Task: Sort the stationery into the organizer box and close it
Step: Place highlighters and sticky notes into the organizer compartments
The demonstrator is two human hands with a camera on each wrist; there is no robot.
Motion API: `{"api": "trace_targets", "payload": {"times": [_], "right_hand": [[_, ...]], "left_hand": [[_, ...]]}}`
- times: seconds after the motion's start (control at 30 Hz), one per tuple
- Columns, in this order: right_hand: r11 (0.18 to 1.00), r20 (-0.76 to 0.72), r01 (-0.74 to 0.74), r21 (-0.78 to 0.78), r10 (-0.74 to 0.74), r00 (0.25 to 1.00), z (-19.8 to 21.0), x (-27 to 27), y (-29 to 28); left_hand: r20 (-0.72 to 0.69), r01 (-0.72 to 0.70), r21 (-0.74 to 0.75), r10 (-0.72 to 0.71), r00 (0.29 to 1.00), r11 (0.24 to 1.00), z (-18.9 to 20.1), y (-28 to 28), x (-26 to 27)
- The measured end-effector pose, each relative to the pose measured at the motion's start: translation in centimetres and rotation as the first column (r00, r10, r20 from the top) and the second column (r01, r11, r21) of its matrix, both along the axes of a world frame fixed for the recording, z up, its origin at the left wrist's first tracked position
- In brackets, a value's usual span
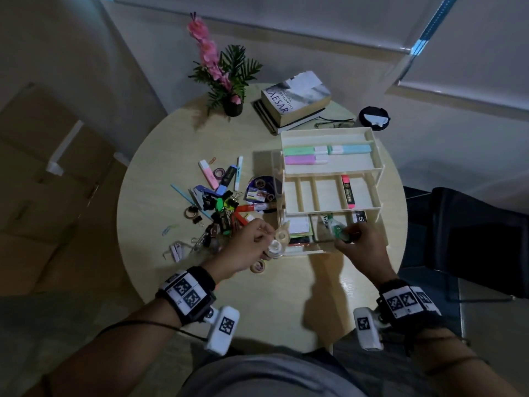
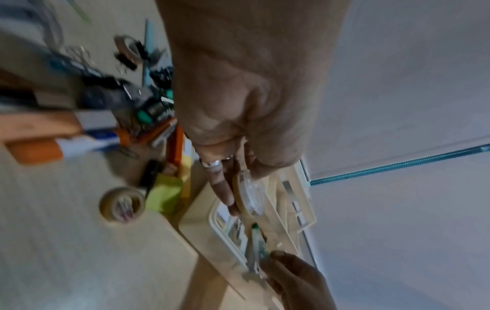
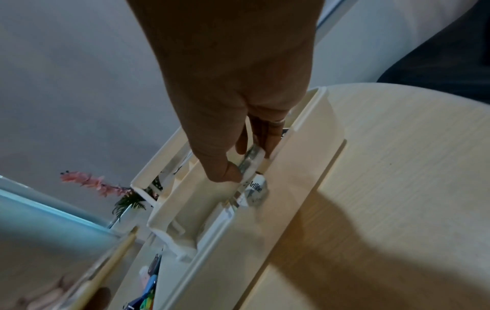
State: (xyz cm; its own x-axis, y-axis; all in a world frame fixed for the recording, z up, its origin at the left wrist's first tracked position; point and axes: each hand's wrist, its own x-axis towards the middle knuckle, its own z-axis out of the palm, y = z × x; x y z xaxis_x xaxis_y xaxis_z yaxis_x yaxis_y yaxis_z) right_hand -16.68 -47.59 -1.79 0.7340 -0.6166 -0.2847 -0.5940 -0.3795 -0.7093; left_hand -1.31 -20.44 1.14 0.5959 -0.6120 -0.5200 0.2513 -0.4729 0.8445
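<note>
The cream organizer box [image 1: 378, 167] stands open on the round table, its tiers fanned out. Pastel highlighters [image 1: 303, 159] lie in the top tray and a pink marker [image 1: 348, 193] in the middle one. My right hand [image 1: 347, 234] pinches a small green-and-clear correction tape [image 1: 337, 229] over a bottom-tray compartment, beside an Artline marker [image 3: 254, 188]. My left hand [image 1: 264, 236] grips a clear tape roll [image 1: 279, 239] just left of the box's front corner. The left wrist view shows the fingers [image 2: 225, 188] curled around this tape roll [image 2: 249, 193].
Loose stationery [image 1: 220, 202] is heaped left of the box, and a tan tape roll [image 1: 257, 266] lies near my left hand. Stacked books [image 1: 294, 101], a potted plant [image 1: 226, 78], glasses [image 1: 333, 123] and a black lid [image 1: 373, 117] sit at the back. A dark chair [image 1: 472, 239] stands to the right.
</note>
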Motion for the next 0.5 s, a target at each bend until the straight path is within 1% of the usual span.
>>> {"api": "trace_targets", "payload": {"times": [0.1, 0.17, 0.23, 0.37, 0.43, 0.5], "right_hand": [[0.982, 0.011, 0.085, 0.168, -0.088, 0.996, -0.5, -0.2, -1.1], [0.943, 0.01, 0.154, 0.295, -0.165, 0.986, -0.8, -0.3, -2.1], [0.911, -0.005, 0.186, 0.369, -0.198, 0.98, -0.9, -0.3, -3.2], [0.866, -0.049, 0.217, 0.45, -0.219, 0.975, -1.5, -0.1, -4.9], [0.876, -0.038, 0.18, 0.447, -0.182, 0.983, -1.5, 0.1, -5.2], [0.903, -0.023, 0.128, 0.411, -0.13, 0.991, -1.2, 0.5, -5.2]], "left_hand": [[0.028, -0.041, 0.033, 0.04, 0.999, 0.999, -0.6, -3.5, -2.0], [0.093, -0.058, 0.04, 0.054, 0.994, 0.998, -1.3, -5.7, -2.9], [0.151, -0.071, 0.048, 0.063, 0.987, 0.996, -2.2, -7.6, -3.7], [0.171, -0.188, 0.067, 0.175, 0.97, 0.98, -3.2, -10.4, -5.6], [0.2, -0.251, 0.08, 0.231, 0.952, 0.965, -3.6, -11.6, -6.4], [0.213, -0.297, 0.093, 0.273, 0.938, 0.95, -3.8, -12.5, -6.8]]}}
